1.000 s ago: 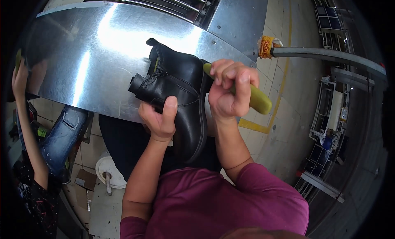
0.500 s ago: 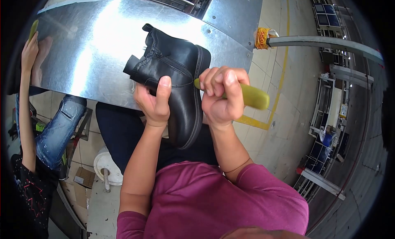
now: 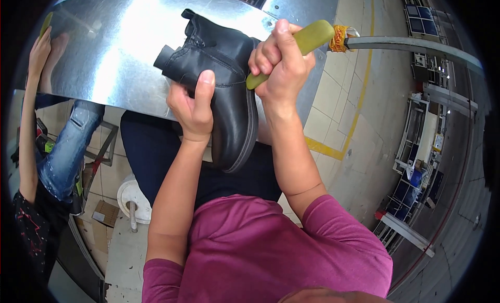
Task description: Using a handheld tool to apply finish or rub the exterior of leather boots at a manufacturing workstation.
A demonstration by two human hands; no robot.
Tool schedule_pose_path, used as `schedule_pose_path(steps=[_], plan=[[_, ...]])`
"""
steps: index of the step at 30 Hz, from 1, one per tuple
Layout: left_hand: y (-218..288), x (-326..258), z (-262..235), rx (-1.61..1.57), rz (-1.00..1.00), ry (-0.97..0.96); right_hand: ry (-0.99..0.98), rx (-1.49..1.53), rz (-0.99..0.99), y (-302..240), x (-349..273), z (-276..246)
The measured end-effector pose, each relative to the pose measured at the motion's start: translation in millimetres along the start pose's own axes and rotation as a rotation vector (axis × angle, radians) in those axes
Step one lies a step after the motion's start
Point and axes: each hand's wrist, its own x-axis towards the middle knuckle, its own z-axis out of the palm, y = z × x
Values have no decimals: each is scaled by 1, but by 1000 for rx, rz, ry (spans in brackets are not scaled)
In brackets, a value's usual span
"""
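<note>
A black leather ankle boot (image 3: 229, 102) lies on its side over the near edge of the metal table, its toe pointing toward me. My left hand (image 3: 194, 107) grips the boot at the ankle, thumb on top and fingers hidden beneath. In my right hand (image 3: 284, 60) is a flat olive-green bar (image 3: 314, 34) with rounded ends, its kind unclear. The fist is wrapped round its middle. Its lower tip touches the boot at the seam between upper and sole, and its other end points up to the right.
The shiny metal table (image 3: 120, 68) spreads ahead and left. At far left a co-worker's hand (image 3: 40, 50) holds a similar green bar. A curved metal bar (image 3: 411, 43) with orange wrapping juts in from the right. A white round stool-like object (image 3: 130, 196) and a cardboard box (image 3: 105, 213) are at lower left.
My right hand has turned and risen, swinging the green bar's free end from lower right to upper right. In the picture, the boot and my left hand appear slightly higher.
</note>
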Motion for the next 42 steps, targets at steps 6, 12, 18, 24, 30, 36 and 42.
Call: schedule_pose_path(steps=[6,12,18,24,30,36,42], plan=[[1,-5,5,-66,1,8,10,110,106,-1,-22,-23],[-1,-4,11,-99,47,66,3,123,104,-12,-52,-29],[-8,-6,12,-63,79,74,-72,67,91,-20,-117,-20],[-13,-6,9,-81,104,63,-220,-271,-145,6,-193,-37],[34,-22,-5,-218,5,-62,-260,-227,-16,-17,-216,-85],[85,-51,-107,457,354,-328,-213,10,215,-23,-187,-115],[50,-91,-185,503,81,-223,-188,87,309,-11,-133,-96]])
